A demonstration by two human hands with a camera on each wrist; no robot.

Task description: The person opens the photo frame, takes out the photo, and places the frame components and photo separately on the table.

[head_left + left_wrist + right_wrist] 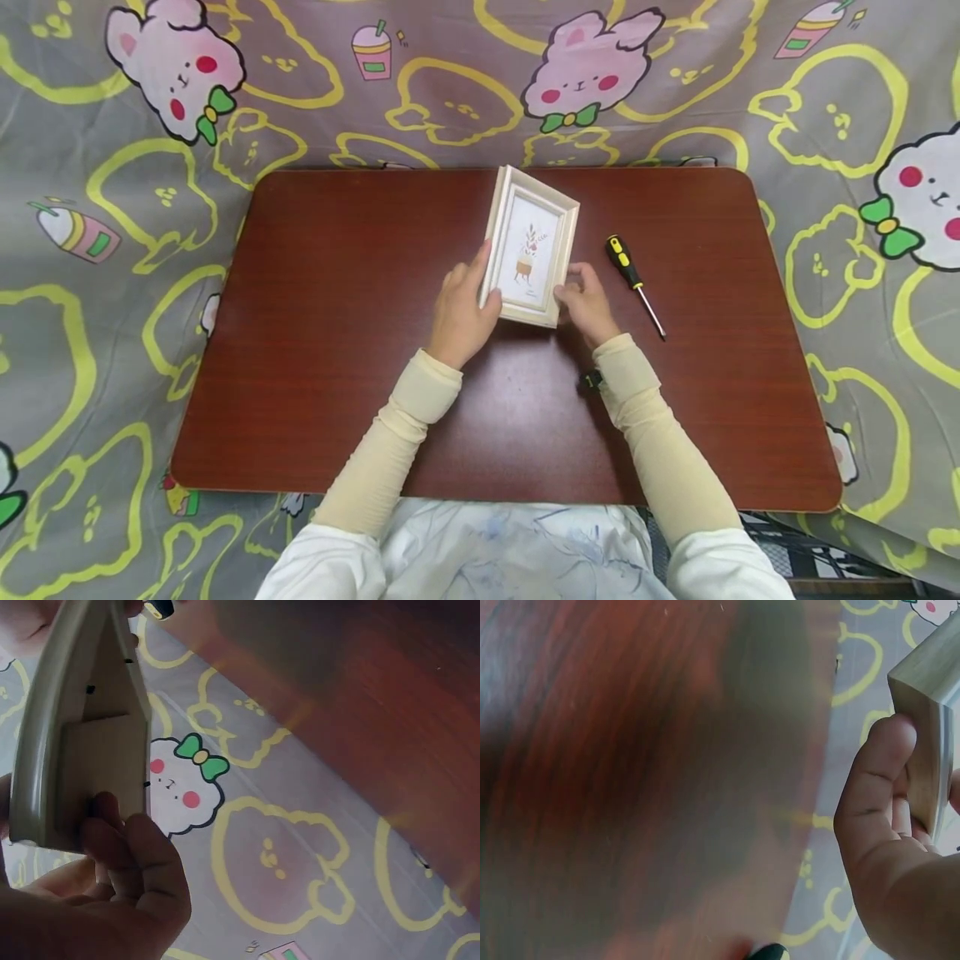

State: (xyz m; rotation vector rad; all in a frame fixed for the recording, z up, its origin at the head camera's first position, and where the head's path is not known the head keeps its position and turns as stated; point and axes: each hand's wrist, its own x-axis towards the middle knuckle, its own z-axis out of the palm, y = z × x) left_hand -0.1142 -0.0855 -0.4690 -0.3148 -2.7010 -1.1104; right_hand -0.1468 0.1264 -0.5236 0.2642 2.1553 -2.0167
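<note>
A cream picture frame [491, 242] with a drawing of a potted plant is held up, tilted, over the table. The left hand [461, 317] grips its left side, thumb on the front edge. In the left wrist view, that hand's fingers [154, 859] curl behind the frame against the brown backing board [101, 761], where small black tabs show along the inner edge. The right hand [588, 304] holds the lower right edge, its thumb at the front. In the right wrist view, its fingers [874, 776] bend round the frame's side [926, 742].
On the dark red-brown table [337, 333], a black and yellow screwdriver [633, 283] lies right of the frame, its tip pointing towards the front right. A patterned grey cloth [465, 83] with rabbit and bear drawings hangs behind and around the table.
</note>
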